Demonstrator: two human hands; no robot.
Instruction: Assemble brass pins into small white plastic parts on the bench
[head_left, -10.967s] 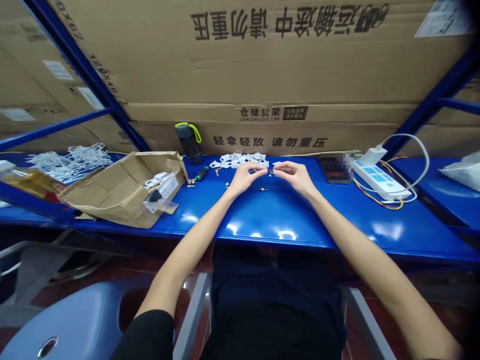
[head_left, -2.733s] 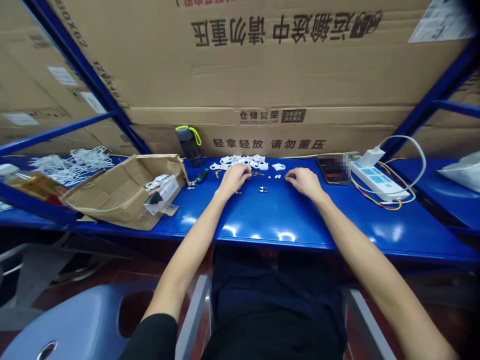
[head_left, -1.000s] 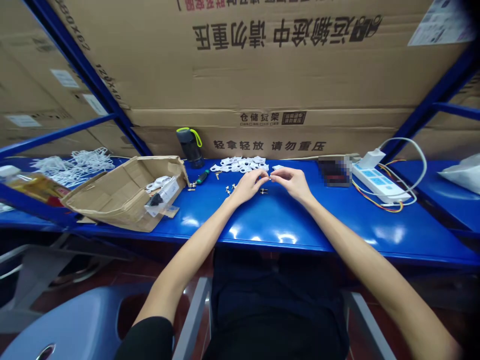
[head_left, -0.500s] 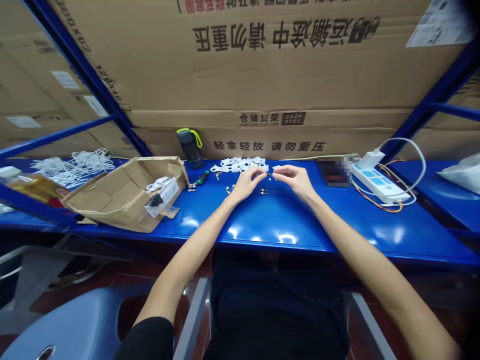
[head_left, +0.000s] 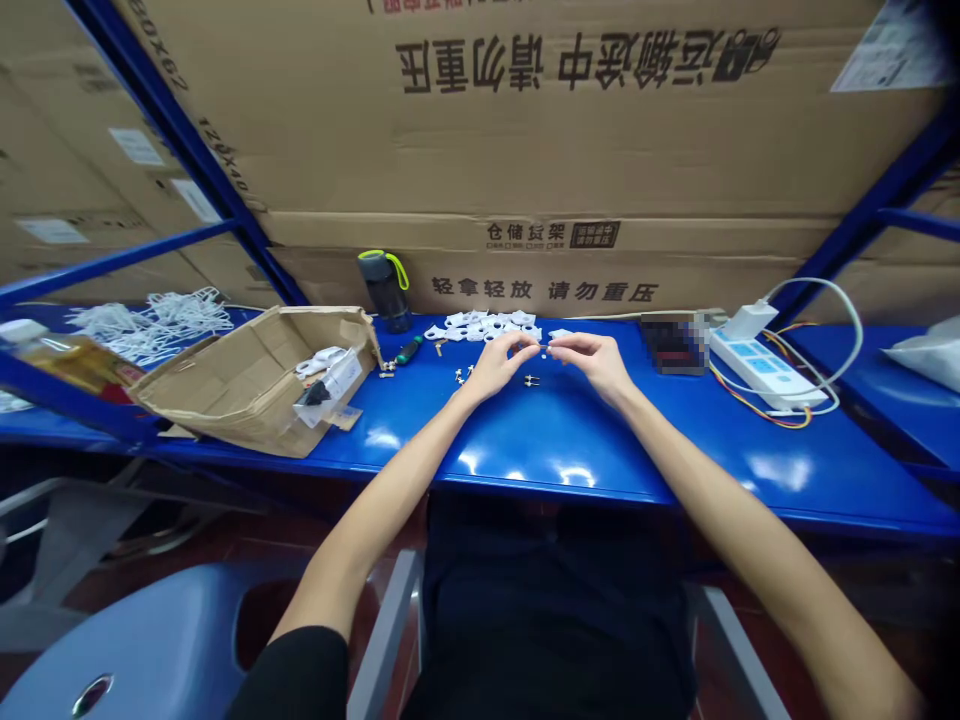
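Observation:
My left hand and my right hand face each other above the blue tabletop, fingertips almost meeting. Each pinches with thumb and forefinger; whatever lies between the fingertips is too small to name. Just below the gap, a few small metal pins lie on the table. More little metal parts rest beside the left hand, partly hidden by it. Behind the hands spreads a pile of white plastic pieces with round holes.
To the left are an open cardboard box with white parts, a green-handled screwdriver and a dark bottle. A white power strip with cables and a blurred dark object sit at right. Cardboard rises behind.
The fingertips of both hands have shifted slightly while staying close together. The whole view has moved a little; the objects on the table keep their places.

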